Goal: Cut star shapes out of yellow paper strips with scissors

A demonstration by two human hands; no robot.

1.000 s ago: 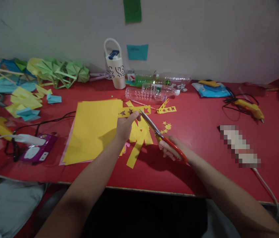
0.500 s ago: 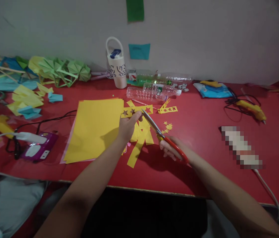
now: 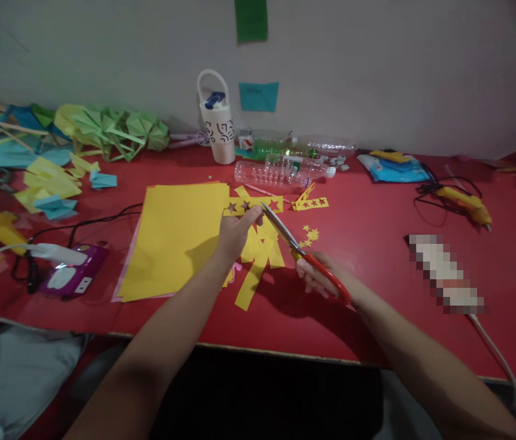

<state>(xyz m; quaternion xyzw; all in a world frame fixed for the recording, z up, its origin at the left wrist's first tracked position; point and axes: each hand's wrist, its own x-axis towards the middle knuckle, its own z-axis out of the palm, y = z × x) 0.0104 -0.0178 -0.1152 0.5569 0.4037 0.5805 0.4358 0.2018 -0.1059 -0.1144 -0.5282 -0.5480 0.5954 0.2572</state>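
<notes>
head: red tabletop (image 3: 372, 232), grey wall (image 3: 358, 73)

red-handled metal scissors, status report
Left hand holding yellow star-cut paper strip. Right hand holding scissors, tips at strip. Yellow paper scraps below.

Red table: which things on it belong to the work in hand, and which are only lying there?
Belonging, it seems: yellow strip with star holes, in the left hand; scissors, in the right hand; small cut stars; yellow sheets.

Apparently just lying about: tumbler; plastic bottles; blue packet; right-side glue gun.
</notes>
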